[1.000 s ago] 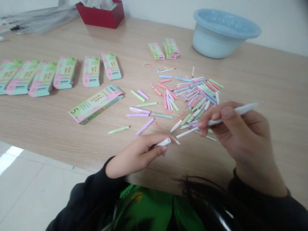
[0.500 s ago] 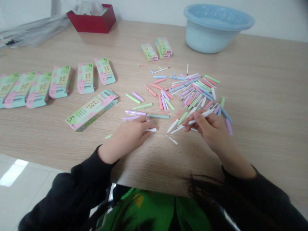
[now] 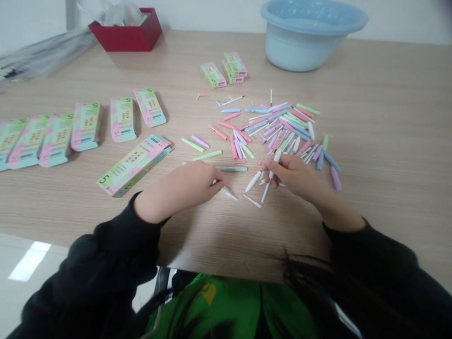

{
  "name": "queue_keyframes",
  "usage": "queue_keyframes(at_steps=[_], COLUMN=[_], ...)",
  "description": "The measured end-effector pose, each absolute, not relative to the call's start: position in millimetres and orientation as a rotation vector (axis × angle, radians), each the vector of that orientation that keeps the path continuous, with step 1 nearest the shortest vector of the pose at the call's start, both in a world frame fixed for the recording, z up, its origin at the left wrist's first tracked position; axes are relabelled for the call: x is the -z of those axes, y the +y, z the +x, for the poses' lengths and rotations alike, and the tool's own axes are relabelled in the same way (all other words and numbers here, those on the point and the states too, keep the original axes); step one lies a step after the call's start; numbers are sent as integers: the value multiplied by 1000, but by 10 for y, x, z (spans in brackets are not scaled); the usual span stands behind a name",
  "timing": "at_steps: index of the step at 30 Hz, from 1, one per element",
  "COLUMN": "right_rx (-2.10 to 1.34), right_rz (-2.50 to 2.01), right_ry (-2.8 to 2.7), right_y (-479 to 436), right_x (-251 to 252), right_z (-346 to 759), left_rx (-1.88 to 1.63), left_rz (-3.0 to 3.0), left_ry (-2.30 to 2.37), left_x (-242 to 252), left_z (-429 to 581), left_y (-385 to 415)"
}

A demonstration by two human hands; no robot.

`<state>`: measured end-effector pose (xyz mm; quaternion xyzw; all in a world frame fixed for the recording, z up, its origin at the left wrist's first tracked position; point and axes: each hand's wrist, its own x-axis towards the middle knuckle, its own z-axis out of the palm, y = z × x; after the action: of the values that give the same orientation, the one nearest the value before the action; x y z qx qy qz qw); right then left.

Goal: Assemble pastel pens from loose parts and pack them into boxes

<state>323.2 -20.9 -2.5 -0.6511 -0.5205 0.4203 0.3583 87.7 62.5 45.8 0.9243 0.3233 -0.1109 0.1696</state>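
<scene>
My right hand (image 3: 293, 173) is closed in a pinch round a white pen barrel (image 3: 277, 157), held steeply. A thin white refill (image 3: 264, 193) sticks out below my fingers, in line with the barrel. My left hand (image 3: 197, 181) hangs low over the table, fingers pinched at a white tapered pen part (image 3: 229, 193); its far end is covered by the fingers. Between the hands lie a white pen barrel (image 3: 253, 181) and a short white-and-clear piece (image 3: 253, 201). Behind them spreads a pile of pastel pen parts (image 3: 282, 125). A grey-green barrel (image 3: 231, 168) lies beside my left hand.
Several pastel cartons (image 3: 86, 125) stand in a row at the left, with one carton (image 3: 134, 165) lying nearer. Small cartons (image 3: 235, 66) sit at the back, between a red box (image 3: 129, 35) and a blue basin (image 3: 300, 44). Plastic wrapping (image 3: 45, 56) lies far left.
My right hand has swung the white barrel from a slant to nearly upright. My left hand has shifted slightly, and the white part at its fingertips now points down and right.
</scene>
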Motion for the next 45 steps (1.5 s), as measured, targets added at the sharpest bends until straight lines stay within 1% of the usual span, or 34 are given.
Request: queue_keyframes(at_steps=[4,7,9,12,14,18,22,27,32,37,45], right_rx=[-949,-673,-506,-411,-312,-168,-140,-163,-234,-283,-324], right_rz=[-1836,-1930,-1976,-1997,-1995,-1976,-1935,-1878,-1757,-1592,-1639], right_ry=[-1634,-1844,-1883,-1903,-1935,-1905,-1838,-1805,-1705,-1643,-1648], right_y=[-177,-160,-155,-172,-194,-206,-167,-143,-143,-124,-117], right_x=[59,164,248,366,430,512,540,560,562,543,534], right_z=[3198,3131,3077,2998,2955,2900,2883,2887,2917,2964,2976], left_rx=[306,240,111,-134,-229,-271,-162,-22,3,70,85], left_rz=[2647,2660,2698,2726,2708,2618,2581,2620,2578,2587,2668], left_ry=[921,833,839,897,798,481,127,-93,-143,-59,-80], left_x=[-375,-246,-155,-44,12,110,181,233,250,259,313], left_z=[832,773,756,796,860,1002,1126,1263,1326,1363,1517], left_y=[701,719,673,486,309,-30,-292,-500,-534,-530,-690])
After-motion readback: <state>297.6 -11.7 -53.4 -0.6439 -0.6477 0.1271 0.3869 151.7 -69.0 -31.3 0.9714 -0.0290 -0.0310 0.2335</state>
